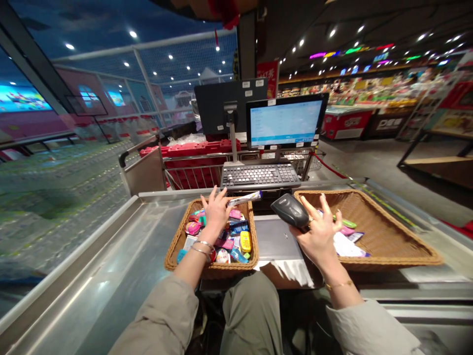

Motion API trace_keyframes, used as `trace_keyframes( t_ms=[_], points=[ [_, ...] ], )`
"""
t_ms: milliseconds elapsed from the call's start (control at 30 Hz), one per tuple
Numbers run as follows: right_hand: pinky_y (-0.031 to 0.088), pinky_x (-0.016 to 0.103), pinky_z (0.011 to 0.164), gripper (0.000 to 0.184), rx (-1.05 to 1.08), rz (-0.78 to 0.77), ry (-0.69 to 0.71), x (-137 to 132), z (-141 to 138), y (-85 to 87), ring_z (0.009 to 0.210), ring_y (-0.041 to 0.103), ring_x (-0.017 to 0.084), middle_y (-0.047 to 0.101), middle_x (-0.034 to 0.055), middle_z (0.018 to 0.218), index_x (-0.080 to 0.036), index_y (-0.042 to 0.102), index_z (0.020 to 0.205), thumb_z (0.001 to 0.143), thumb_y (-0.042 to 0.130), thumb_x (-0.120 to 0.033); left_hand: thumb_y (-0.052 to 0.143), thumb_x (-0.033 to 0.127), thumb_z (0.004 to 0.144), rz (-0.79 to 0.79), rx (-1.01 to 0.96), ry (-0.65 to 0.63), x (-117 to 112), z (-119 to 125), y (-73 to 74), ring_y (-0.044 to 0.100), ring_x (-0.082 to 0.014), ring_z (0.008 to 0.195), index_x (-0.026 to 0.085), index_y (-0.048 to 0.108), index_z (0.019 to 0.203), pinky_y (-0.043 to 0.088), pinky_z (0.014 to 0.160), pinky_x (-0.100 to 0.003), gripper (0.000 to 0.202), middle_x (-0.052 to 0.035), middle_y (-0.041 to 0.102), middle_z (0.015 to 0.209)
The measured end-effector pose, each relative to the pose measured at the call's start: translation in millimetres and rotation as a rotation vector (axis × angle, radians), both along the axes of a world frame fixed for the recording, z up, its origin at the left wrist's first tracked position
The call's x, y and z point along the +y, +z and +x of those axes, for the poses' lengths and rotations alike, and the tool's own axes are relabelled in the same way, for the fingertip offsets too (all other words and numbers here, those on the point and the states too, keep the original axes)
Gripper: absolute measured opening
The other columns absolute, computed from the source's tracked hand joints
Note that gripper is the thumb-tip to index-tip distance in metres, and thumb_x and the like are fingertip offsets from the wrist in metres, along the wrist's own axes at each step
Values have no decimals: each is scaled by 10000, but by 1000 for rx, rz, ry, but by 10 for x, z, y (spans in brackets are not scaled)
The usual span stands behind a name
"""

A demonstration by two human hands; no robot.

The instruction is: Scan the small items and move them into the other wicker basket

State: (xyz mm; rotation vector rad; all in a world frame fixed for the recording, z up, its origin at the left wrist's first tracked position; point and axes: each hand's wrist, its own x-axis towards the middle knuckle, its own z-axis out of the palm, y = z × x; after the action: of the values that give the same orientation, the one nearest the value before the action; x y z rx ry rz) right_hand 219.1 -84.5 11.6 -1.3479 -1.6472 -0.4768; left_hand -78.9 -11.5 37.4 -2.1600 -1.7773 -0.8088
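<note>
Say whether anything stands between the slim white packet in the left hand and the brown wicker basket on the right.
In this view, the black handheld scanner in the right hand is between the packet and the basket, overlapping the latter's left edge.

Dim overall, bright ceiling spotlights (133,34), glare on metal counter (101,284), stretched, blurry edges
</note>
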Motion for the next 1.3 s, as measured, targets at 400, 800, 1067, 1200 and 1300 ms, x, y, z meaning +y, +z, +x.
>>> trace_keyframes(
  t_ms=[400, 800, 1067, 1200, 1300],
  points=[
    [133, 779, 1156, 79, -65, -89, 68, -102, -24, 72, 1545, 278, 429, 609, 65, 1475, -208, 694, 830, 793, 673, -275, 741, 262, 900, 8, -71, -75, -17, 566, 85, 291, -346, 1560, 311, 742, 1023, 75, 1161, -851, 132, 4, 563, 1538],
    [88, 759, 1177, 84, -43, -92, 93, -107, 4, 45, 1549, 281, 401, 650, 74, 1425, -212, 706, 858, 799, 662, -253, 759, 295, 883, 10, -89, -99, 20, 703, 82, 287, -329, 1564, 326, 735, 1024, 68, 1172, -835, 146, 5, 565, 1537],
    [80, 750, 1181, 100, -40, -94, 91, -104, 32, 22, 1543, 295, 393, 667, 85, 1401, -214, 695, 872, 787, 652, -246, 749, 304, 894, 8, -102, -115, 35, 750, 94, 287, -331, 1563, 322, 738, 1031, 67, 1179, -831, 139, -1, 564, 1537],
    [77, 732, 1192, 79, -24, -90, 98, -107, 50, 25, 1540, 307, 382, 676, 68, 1391, -215, 682, 854, 780, 659, -232, 753, 312, 892, 5, -101, -116, 43, 777, 88, 282, -331, 1565, 318, 740, 1029, 66, 1184, -826, 138, -8, 562, 1539],
    [85, 732, 1190, 51, -20, -82, 96, -113, 67, 29, 1534, 321, 384, 683, 56, 1382, -215, 668, 832, 785, 667, -237, 752, 316, 894, 11, -105, -122, 49, 799, 85, 284, -328, 1564, 319, 739, 1034, 68, 1183, -826, 141, -9, 567, 1534]
  ],
)
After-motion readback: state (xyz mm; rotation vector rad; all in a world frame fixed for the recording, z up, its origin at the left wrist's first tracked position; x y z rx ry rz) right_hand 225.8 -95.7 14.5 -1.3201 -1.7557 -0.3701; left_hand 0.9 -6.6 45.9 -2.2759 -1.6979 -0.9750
